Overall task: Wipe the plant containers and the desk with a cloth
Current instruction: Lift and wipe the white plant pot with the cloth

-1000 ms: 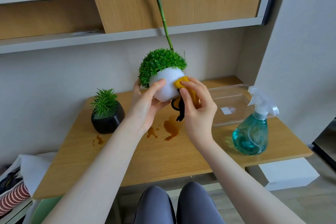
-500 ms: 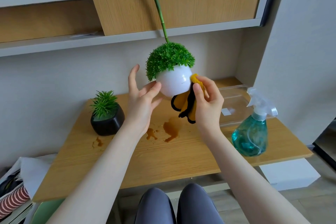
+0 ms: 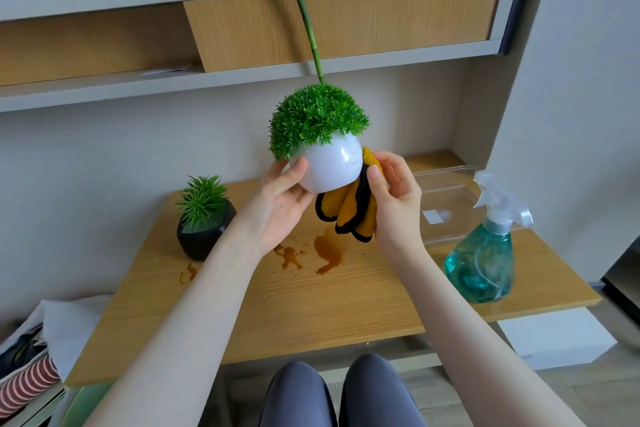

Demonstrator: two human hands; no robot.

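Head view: left hand (image 3: 277, 204) cradles the white round pot (image 3: 329, 166) above the surface (image 3: 311, 305), fingers curled beneath; right hand (image 3: 394, 198) pinches the yellow cloth (image 3: 349, 215) against its side. Pot-wiping step; next likely rotating it; brown spills (image 3: 325, 253) remain

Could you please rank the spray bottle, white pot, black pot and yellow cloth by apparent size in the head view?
1. spray bottle
2. white pot, though held nearer the camera, which flatters it
3. black pot and yellow cloth: too alike, and the cloth is bunched
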